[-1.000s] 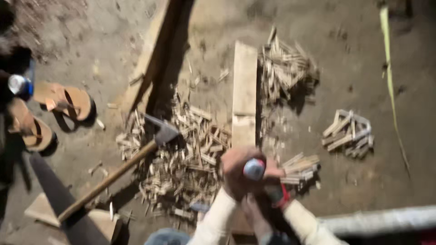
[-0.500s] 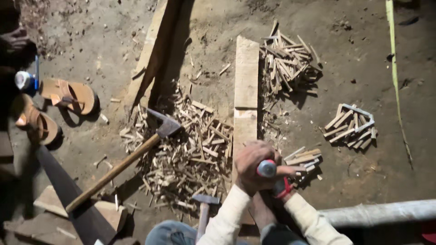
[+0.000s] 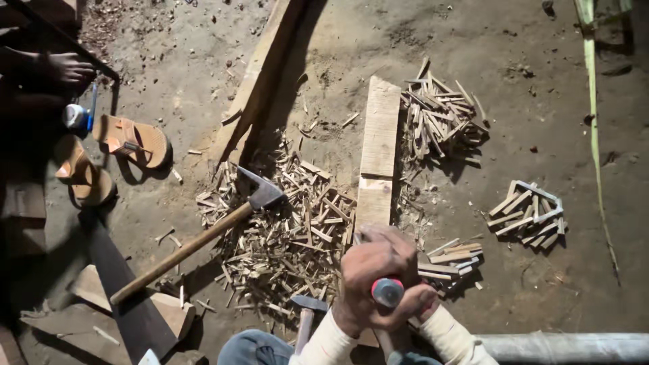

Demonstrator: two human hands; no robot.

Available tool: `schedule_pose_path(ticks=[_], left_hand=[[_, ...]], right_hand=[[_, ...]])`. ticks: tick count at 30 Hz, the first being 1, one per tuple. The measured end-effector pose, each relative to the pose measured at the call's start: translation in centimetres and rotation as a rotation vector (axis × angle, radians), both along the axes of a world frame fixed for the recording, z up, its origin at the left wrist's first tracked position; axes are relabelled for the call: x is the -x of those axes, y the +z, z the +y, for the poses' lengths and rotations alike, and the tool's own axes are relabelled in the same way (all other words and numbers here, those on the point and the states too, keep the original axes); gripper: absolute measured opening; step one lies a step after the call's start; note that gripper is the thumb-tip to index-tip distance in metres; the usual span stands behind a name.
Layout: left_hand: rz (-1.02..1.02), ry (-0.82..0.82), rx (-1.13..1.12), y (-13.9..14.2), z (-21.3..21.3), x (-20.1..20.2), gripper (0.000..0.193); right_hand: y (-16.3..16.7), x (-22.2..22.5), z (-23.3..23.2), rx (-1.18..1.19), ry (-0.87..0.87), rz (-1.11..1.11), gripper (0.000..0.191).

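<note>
A dirt floor point(image 3: 514, 81) is strewn with wood splinters point(image 3: 284, 236). A round-ended handle point(image 3: 387, 292) is gripped by closed fingers of the left hand point(image 3: 372, 270) and right hand point(image 3: 422, 301) over a plank point(image 3: 377, 152).

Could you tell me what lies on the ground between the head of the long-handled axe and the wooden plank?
In the head view, a spread of wood chips and split slivers fills the ground between the axe head and the plank; no bare dirt shows there.

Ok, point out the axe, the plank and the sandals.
axe point(image 3: 265, 195), head view, on its metal head.
plank point(image 3: 378, 145), head view, on its bare upper face.
sandals point(image 3: 135, 142), head view, on the upper sandal's strap.
</note>
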State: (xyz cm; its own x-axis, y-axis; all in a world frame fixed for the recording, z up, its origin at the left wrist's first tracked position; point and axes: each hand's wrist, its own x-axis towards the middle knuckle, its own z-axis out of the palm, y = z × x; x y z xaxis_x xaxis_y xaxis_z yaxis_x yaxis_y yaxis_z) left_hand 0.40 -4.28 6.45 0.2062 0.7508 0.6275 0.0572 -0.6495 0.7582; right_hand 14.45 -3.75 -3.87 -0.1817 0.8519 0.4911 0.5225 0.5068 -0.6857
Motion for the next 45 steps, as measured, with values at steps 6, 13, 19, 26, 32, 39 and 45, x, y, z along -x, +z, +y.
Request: schedule_pose_path(ticks=[6,13,19,26,32,39,45], left_hand=[[-0.073,0.079,0.075,-2.6,2.5,-1.3,0.031],[-0.08,0.047,0.049,1.1,0.8,0.0,0.028],[-0.119,0.017,0.029,-2.1,3.6,-1.6,0.023],[-0.188,0.038,0.094,-1.1,3.2,1.0,0.027],[-0.185,0.081,0.183,0.8,2.2,2.9,0.024],[-0.176,0.039,-0.011,6.3,0.1,2.0,0.025],[-0.137,0.143,-0.012,1.0,1.5,0.8,0.019]], right_hand=[[0.2,0.2,-0.1,0.004,-0.048,0.015,0.043],[0.2,0.2,0.4,-0.009,-0.063,0.004,0.044],[-0.3,0.9,2.4,-0.022,-0.101,0.024,0.044],[-0.4,1.9,2.4,-0.061,-0.068,-0.024,0.045],[-0.8,2.4,2.3,-0.072,-0.114,-0.119,0.047],[2.4,2.2,1.0,-0.193,-0.148,-0.088,0.044],[1.2,2.1,2.1,-0.142,-0.199,-0.041,0.04]])
